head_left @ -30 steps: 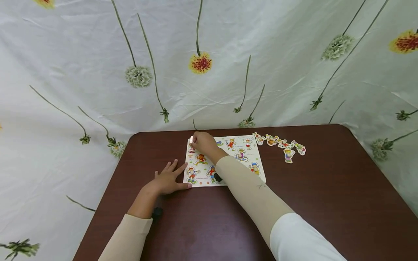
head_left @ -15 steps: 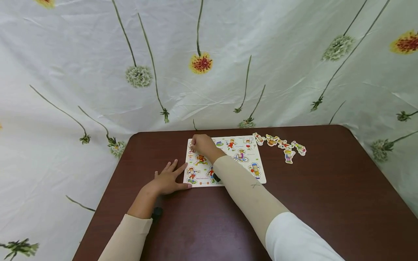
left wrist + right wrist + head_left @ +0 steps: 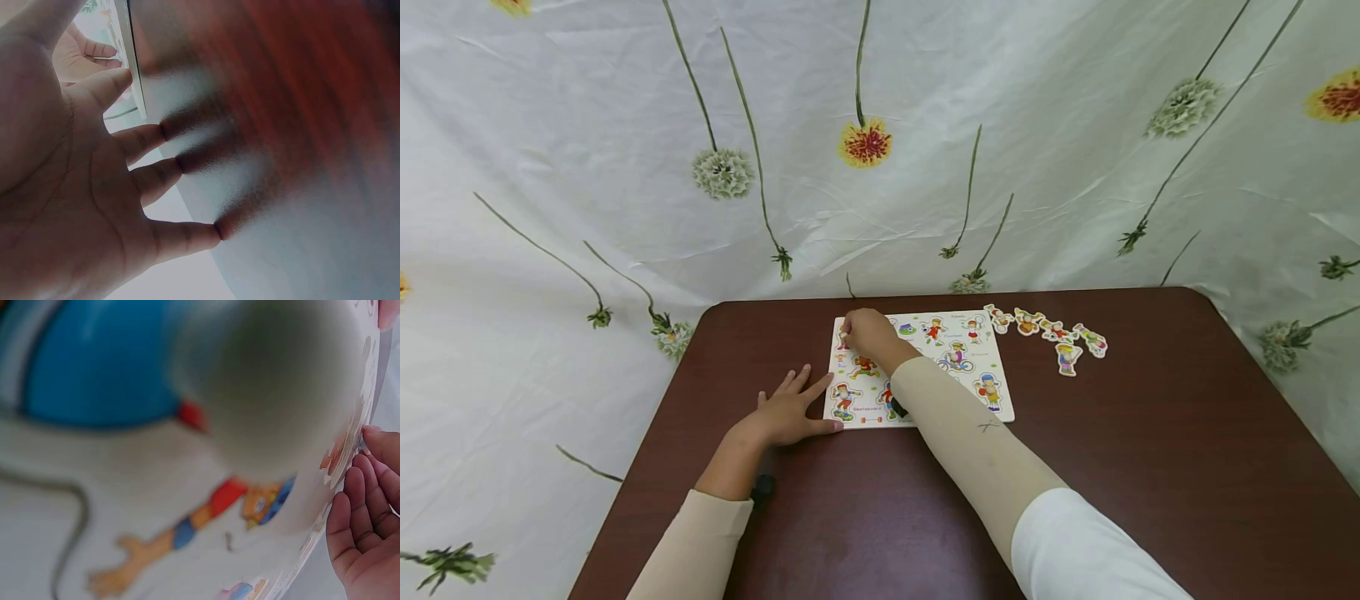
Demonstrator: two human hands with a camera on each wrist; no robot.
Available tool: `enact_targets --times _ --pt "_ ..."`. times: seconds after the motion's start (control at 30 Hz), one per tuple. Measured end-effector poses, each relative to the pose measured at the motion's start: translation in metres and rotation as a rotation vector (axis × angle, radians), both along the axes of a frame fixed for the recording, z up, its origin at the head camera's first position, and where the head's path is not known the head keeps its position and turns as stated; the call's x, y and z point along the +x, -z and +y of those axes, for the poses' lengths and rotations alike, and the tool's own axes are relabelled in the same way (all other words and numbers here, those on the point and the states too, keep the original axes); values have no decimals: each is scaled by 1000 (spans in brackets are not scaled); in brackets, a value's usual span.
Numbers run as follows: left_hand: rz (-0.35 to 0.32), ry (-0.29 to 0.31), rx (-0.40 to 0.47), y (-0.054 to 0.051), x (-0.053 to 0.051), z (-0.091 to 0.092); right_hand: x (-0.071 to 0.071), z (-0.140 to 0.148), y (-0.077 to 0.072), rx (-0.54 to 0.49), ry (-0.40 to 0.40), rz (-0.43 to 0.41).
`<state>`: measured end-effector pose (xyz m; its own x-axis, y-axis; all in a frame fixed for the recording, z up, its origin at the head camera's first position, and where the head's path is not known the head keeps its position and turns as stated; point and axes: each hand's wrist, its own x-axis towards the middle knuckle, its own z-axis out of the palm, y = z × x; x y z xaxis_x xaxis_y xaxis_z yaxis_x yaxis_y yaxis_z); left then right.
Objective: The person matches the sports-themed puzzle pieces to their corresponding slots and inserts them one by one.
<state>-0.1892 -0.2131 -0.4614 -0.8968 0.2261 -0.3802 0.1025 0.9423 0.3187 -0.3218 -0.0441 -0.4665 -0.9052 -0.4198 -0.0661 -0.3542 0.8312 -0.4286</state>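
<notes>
A white puzzle board point(image 3: 991, 354) printed with cartoon children playing sports lies near the table's far edge. Over its upper left corner, my right hand point(image 3: 871, 333) pinches a small puzzle piece point(image 3: 361, 445) between thumb and fingertip, mostly hidden by the fingers. My left hand point(image 3: 782, 417) lies spread at the board's left side, its thumb and forefinger touching the board's edge. The other left fingertips rest on the table in the left wrist view. Close to the right wrist camera, a blurred round knob point(image 3: 281, 381) stands on the board.
Several loose puzzle pieces point(image 3: 1067, 358) lie right of the board on the dark brown table point(image 3: 1150, 433). A flower-printed white cloth point(image 3: 1037, 150) hangs behind the table. My right forearm crosses over the board's lower middle.
The puzzle piece edge that showed above my right fingers one second ago is out of sight, and the right forearm has shifted slightly left. My left hand has stayed put.
</notes>
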Motion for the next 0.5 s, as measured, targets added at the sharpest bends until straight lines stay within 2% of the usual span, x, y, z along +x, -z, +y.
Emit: enact_targets --times 0.17,0.27,0.5 --pt "1 0 1 0 0 0 1 0 0 -3 9 -12" --pt "4 2 -2 1 0 -1 3 1 -1 -41 27 -26" --pt "3 2 -1 1 0 -1 10 10 -5 -230 74 -45"
